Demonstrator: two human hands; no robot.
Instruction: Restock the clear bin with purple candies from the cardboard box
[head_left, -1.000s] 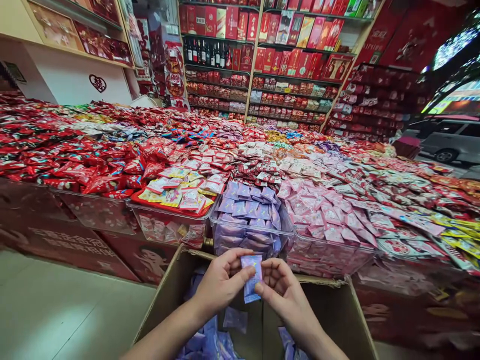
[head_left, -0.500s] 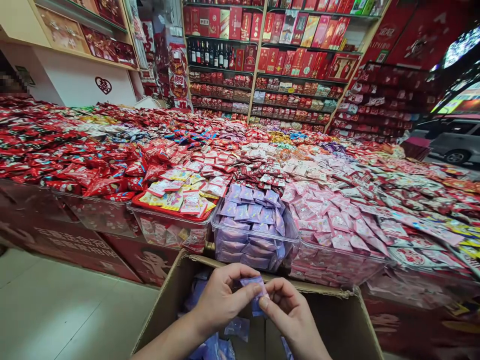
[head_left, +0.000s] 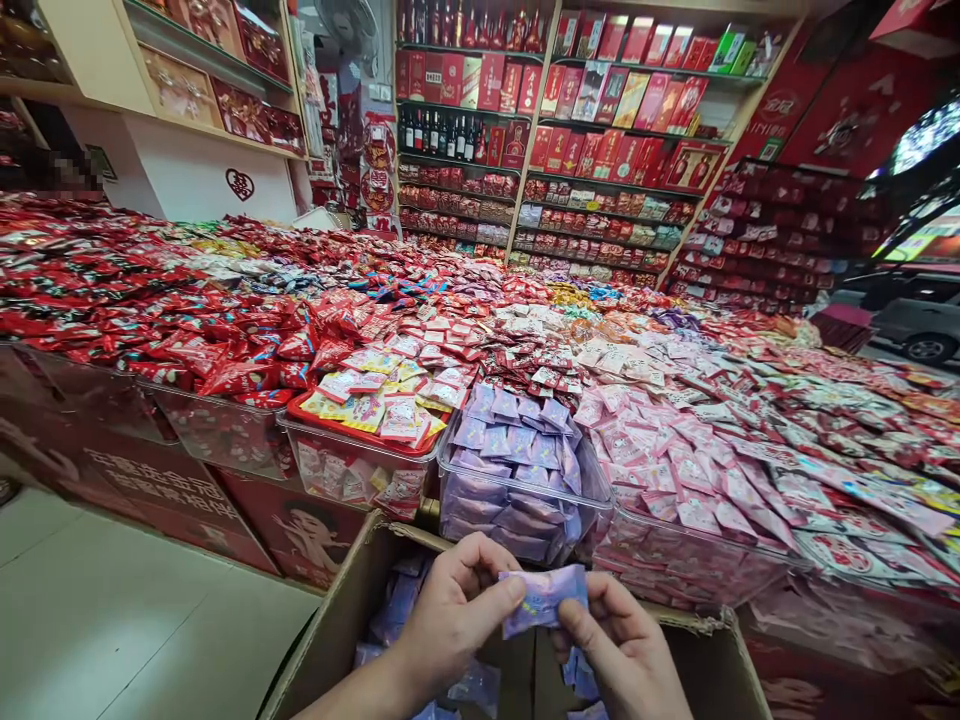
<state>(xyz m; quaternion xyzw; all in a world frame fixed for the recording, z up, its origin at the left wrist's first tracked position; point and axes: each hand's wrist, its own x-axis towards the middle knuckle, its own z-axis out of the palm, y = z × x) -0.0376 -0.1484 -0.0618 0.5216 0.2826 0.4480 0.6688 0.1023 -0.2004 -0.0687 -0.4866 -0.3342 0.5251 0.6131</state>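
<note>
My left hand [head_left: 454,610] and my right hand [head_left: 619,645] both pinch one small purple sweet packet [head_left: 544,598], held flat and sideways between them. They hover over an open cardboard box [head_left: 330,630] that holds more purple packets [head_left: 394,610]. Just beyond the hands stands a clear plastic bin [head_left: 517,500] heaped with the same purple packets.
A wide display counter carries clear bins of red [head_left: 225,370], yellow-pink [head_left: 375,410] and pink [head_left: 675,460] sweet packets. Shelves of red boxes and bottles [head_left: 570,120] line the back wall. Pale floor [head_left: 112,620] lies to the left; a parked car [head_left: 915,325] shows at the right.
The packet has turned from upright to lying sideways between my fingers. The view has shifted, so the hands and box sit lower in the frame.
</note>
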